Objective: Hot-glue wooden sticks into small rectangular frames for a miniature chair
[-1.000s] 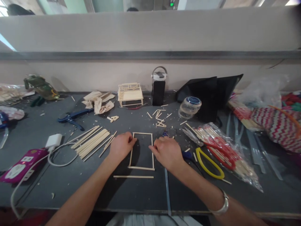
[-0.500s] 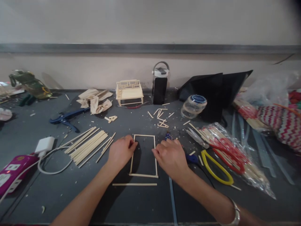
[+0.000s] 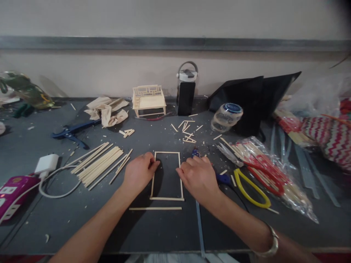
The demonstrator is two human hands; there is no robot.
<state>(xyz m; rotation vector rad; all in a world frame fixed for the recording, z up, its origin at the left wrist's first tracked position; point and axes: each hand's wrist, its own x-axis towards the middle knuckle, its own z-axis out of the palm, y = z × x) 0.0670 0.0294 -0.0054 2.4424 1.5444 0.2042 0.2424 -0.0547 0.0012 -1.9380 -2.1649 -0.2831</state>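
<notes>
A rectangular frame of thin wooden sticks (image 3: 167,199) lies flat on the dark table. My left hand (image 3: 140,171) is closed at its left side, thumb and fingers pinched on the left stick. Against the right stick rests my right hand (image 3: 197,179), its fingers curled and the thumb side touching the stick. One loose stick (image 3: 155,208) lies in front of the frame, parallel to its near side. To the left of my left hand is a row of several long sticks (image 3: 102,166). A small stick-built model bench (image 3: 149,102) stands at the back.
Short stick pieces (image 3: 187,132) lie beyond the frame. Scissors (image 3: 253,195) and a plastic bag of sticks (image 3: 285,186) are at right, near a jar (image 3: 226,117). A phone (image 3: 186,98) leans on a bottle. Blue pliers (image 3: 74,133) and a purple power strip (image 3: 16,195) are left.
The whole view has shifted, so the table's things appear slightly higher and its near edge shows. Both hands stay at the frame's sides in nearly the same pose.
</notes>
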